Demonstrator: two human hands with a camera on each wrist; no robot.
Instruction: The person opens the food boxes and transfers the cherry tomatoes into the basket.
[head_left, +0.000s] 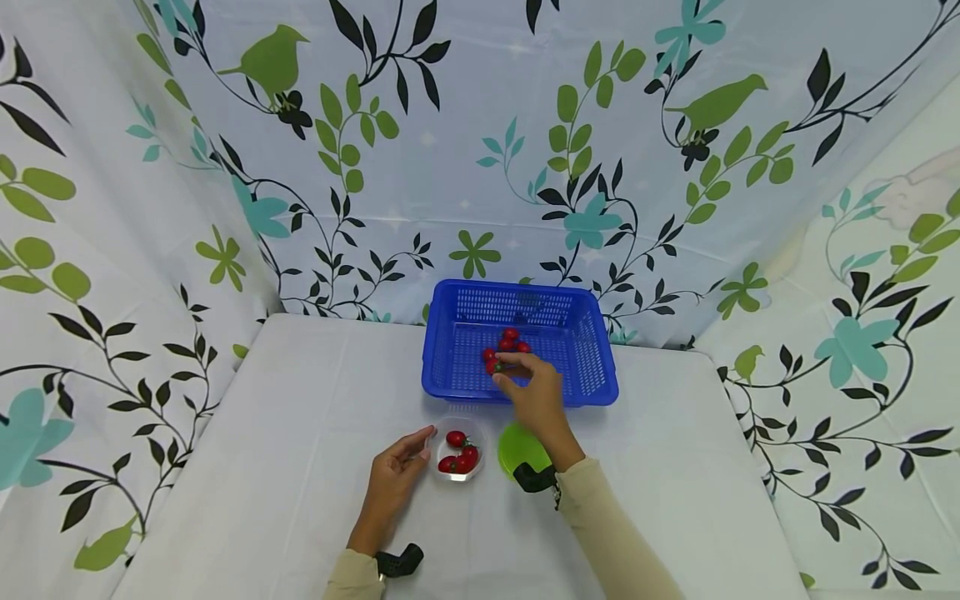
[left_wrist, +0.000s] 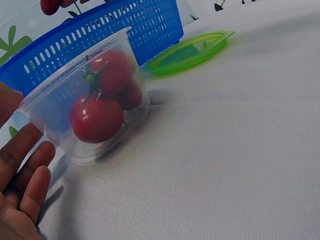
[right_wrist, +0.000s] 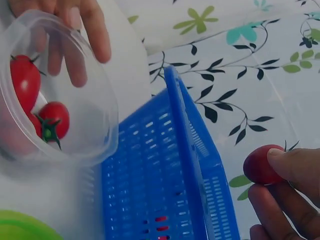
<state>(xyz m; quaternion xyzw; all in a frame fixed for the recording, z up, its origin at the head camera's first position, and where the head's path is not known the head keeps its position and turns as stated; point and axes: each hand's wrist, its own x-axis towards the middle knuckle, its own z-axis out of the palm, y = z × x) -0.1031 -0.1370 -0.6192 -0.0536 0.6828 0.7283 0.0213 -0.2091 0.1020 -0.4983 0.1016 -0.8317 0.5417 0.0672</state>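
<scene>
My right hand (head_left: 536, 400) pinches a red cherry tomato (right_wrist: 259, 166) between thumb and fingers, above the near side of a blue basket (head_left: 442, 333). Several more cherry tomatoes (head_left: 510, 334) lie on the basket floor. On the table in front stands a clear plastic container (left_wrist: 65, 142) with several tomatoes (head_left: 465, 458) inside, some with green stems. My left hand (head_left: 397, 475) rests against the container's left side, its fingers relaxed. In the left wrist view the fingers (left_wrist: 35, 192) nearest the table spread loosely beside the wall.
A bright green lid (head_left: 517, 446) lies to the right of the container, partly beneath my right wrist. White cloth covers the table (head_left: 300, 417). Curtains (head_left: 450, 150) with leaves and birds stand behind the basket and along both sides.
</scene>
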